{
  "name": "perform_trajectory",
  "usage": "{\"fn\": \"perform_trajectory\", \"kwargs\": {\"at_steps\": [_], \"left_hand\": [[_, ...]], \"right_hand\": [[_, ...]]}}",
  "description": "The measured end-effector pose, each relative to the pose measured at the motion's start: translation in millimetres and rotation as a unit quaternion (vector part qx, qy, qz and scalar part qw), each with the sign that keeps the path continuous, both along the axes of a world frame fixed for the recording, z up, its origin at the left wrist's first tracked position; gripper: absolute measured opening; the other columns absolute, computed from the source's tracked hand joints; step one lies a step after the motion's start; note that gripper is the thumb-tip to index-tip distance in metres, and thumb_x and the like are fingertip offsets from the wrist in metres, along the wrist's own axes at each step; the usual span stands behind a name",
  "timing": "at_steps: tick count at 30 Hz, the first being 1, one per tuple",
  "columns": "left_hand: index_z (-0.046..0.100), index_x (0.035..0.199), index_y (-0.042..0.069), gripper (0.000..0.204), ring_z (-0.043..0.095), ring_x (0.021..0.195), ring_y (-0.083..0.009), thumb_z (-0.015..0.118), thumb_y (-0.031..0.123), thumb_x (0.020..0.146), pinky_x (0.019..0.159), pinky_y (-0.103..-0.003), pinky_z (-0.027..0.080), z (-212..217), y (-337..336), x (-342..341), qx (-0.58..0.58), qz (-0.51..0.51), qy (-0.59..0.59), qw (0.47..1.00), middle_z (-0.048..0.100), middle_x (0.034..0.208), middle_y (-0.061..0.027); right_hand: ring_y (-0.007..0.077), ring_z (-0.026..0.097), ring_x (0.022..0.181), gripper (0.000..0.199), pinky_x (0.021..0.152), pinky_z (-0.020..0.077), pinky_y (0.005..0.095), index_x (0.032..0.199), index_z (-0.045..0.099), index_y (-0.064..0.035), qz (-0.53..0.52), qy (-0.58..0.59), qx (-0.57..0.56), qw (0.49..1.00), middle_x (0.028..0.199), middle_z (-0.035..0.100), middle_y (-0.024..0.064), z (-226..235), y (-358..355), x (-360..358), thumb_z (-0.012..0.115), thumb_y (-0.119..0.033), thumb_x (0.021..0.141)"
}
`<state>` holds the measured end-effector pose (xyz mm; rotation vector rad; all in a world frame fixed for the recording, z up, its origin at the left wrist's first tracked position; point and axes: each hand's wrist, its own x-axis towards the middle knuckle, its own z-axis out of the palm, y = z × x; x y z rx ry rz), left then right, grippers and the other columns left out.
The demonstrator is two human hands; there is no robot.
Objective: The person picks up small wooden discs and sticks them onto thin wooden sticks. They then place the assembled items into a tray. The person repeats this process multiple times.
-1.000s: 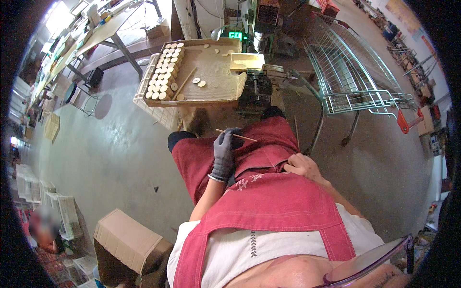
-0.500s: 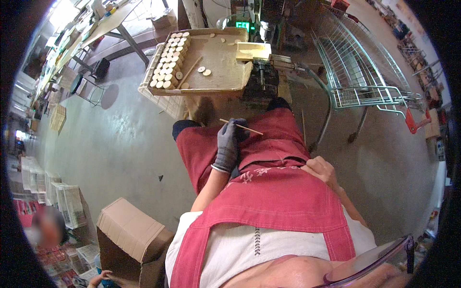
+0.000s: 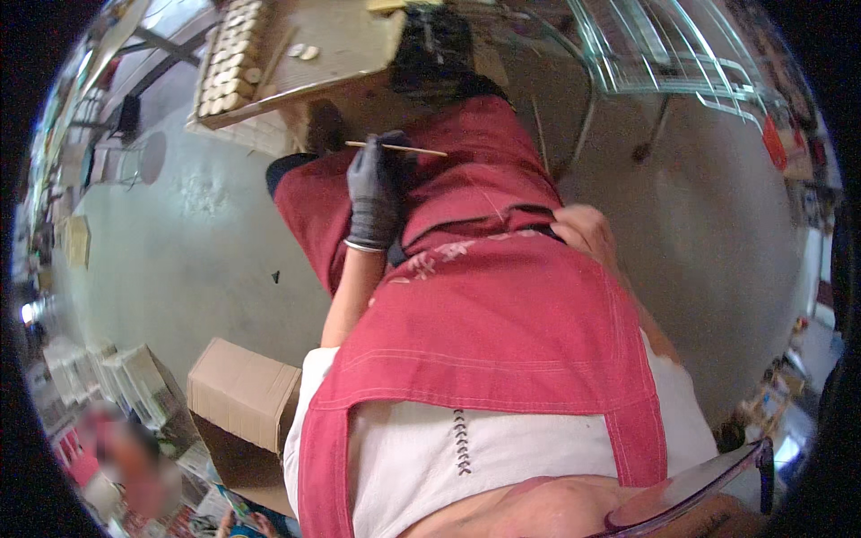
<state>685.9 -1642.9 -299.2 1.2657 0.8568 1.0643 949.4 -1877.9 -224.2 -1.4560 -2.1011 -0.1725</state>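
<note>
My left hand (image 3: 375,188), in a dark grey glove, is closed around a thin wooden stick (image 3: 420,151). It hovers over my lap, and the stick points out to the right across the red apron (image 3: 502,323). Bare and curled, my right hand (image 3: 587,229) grips the apron at the edge of a pocket-like opening near my right hip. Its fingertips are partly hidden by the cloth.
Ahead, a shallow cardboard tray (image 3: 345,79) holds rows of round wooden pieces (image 3: 235,67) and loose discs (image 3: 309,52). A dark machine (image 3: 433,49) adjoins it. A wire shopping cart (image 3: 668,58) stands right; an open carton (image 3: 242,386) lies left. Another person (image 3: 134,462) is lower left.
My view has tipped, so the tray and cart sit higher in the picture, partly cut off. My left hand still holds the stick; my right hand stays at the apron.
</note>
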Motion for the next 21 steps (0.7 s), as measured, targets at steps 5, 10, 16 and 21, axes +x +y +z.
{"fn": "perform_trajectory", "kwargs": {"at_steps": [5,10,16,21], "left_hand": [[0.068,0.119,0.003,0.024,0.066,0.09,-0.0149,0.055,0.014,0.103,0.08,-0.032,0.055,12,-4,10,-0.146,-0.023,-0.071,0.986,0.071,0.103,-0.0063],[0.07,0.119,0.002,0.036,0.065,0.089,-0.014,0.046,0.026,0.108,0.079,-0.028,0.055,8,-4,13,-0.156,-0.038,-0.054,0.985,0.071,0.105,-0.0052],[0.069,0.119,0.001,0.031,0.066,0.088,-0.0142,0.045,0.016,0.107,0.08,-0.029,0.056,3,-1,12,-0.103,-0.032,-0.01,0.994,0.071,0.104,-0.0062],[0.068,0.12,0.0,0.032,0.067,0.089,-0.0151,0.045,0.017,0.108,0.081,-0.028,0.056,4,-2,9,-0.175,-0.021,-0.06,0.983,0.071,0.104,-0.007]], "right_hand": [[0.0327,0.061,0.113,0.031,0.097,0.0508,0.0464,0.113,0.066,-0.0094,-0.012,-0.008,-0.026,1.0,0.123,0.063,0.0109,-32,-13,24,0.073,-0.013,0.082],[0.0328,0.06,0.113,0.033,0.097,0.0486,0.0476,0.105,0.068,-0.0103,-0.051,-0.018,-0.044,0.998,0.122,0.062,0.0111,-14,-4,15,0.078,-0.024,0.077],[0.03,0.059,0.113,0.031,0.097,0.0454,0.045,0.093,0.068,-0.0114,-0.017,-0.018,-0.022,0.999,0.118,0.062,0.0075,1,42,-12,0.08,-0.026,0.069],[0.0296,0.061,0.111,0.018,0.093,0.049,0.0419,0.09,0.068,-0.0056,0.051,0.046,-0.069,0.995,0.113,0.065,0.009,11,30,4,0.073,-0.014,0.075]]}}
